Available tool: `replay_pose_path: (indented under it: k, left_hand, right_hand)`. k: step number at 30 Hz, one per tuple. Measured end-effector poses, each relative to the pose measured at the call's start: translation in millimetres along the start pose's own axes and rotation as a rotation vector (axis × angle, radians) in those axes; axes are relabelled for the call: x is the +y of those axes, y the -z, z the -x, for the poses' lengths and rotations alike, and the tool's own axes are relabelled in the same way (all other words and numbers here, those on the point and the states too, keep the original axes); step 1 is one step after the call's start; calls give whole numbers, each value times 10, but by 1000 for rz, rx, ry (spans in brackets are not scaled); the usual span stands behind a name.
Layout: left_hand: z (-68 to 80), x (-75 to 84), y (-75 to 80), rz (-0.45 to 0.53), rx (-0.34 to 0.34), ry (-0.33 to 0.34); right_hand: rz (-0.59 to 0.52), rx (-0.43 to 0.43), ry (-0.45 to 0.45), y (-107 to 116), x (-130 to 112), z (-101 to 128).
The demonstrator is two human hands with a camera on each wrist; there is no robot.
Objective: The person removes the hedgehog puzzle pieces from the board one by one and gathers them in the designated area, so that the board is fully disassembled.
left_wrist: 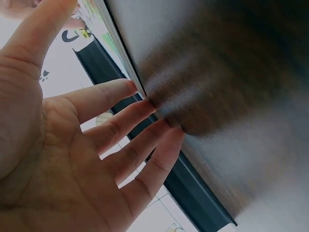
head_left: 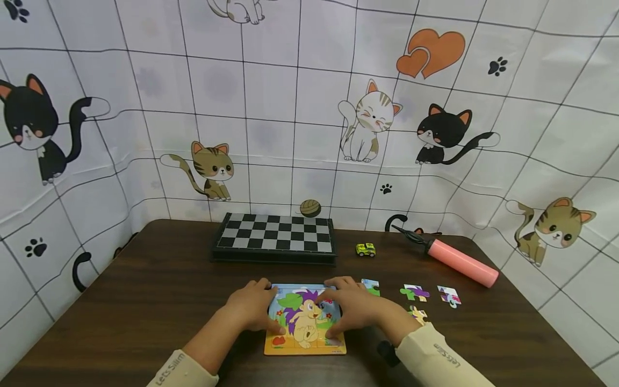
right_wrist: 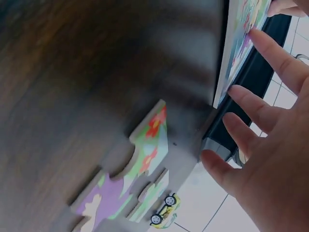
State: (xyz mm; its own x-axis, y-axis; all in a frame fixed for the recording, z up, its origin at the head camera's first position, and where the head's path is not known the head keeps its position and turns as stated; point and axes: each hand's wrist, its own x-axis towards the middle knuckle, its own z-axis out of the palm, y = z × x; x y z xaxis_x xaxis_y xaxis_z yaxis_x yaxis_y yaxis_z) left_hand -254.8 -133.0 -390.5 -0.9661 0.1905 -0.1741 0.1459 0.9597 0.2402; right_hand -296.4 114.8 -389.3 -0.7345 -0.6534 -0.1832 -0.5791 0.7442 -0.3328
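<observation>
A jigsaw puzzle board with a purple-haired hedgehog picture lies flat on the dark wooden table. At its left side is my left hand, thumb over the picture's lower left. In the left wrist view, the fingers reach out fairly straight, tips at the board's edge and the table. My right hand lies over the right side, thumb near the lower right. One finger touches the picture in the right wrist view, another is at the board's edge, and the others are spread.
Several loose puzzle pieces lie right of the board, partly behind the right arm. A checkered game board sits at the back, with a small yellow-green toy car beside it. Back right lies a pink cylinder with a black tapered end.
</observation>
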Motion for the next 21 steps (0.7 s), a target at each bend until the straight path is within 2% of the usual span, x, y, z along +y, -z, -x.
replay_pose_path:
  k: [5, 10, 15, 21]
  left_hand:
    - [-9, 11, -8, -3, 0, -2]
    - [-9, 17, -3, 4, -5, -4]
    - [0, 16, -3, 3, -8, -9]
    - [-2, 18, -2, 2, -1, -5]
  right_hand:
    - [-33, -10, -2, -1, -18, -21]
    - [-21, 23, 8, -5, -59, -41]
    - [-51, 80, -7, -44, -81, -22]
    - [-103, 205, 31, -89, -99, -8]
